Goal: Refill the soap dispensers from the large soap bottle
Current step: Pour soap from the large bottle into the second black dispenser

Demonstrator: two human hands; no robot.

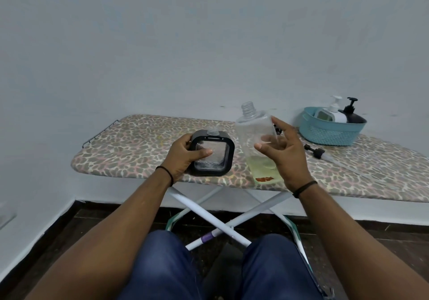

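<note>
Soap for the refill sits low in the large soap bottle (256, 142), a clear, uncapped container standing upright on the ironing board (139, 135), just right of the square black dispenser (212, 153). That dispenser also stands open-necked, and the left hand (185, 154) grips it from its left side, thumb across the clear front panel. The right hand (282, 151) hovers beside the big bottle, fingers (276, 125) spread and relaxed, holding nothing. Farther right a teal basket (329, 128) carries more dispensers, and a removed black pump (316, 152) lies on the board. Pouring seems about to begin: next the right hand likely needs to close round the bottle, lift and tip its neck over the dispenser's narrow opening.
</note>
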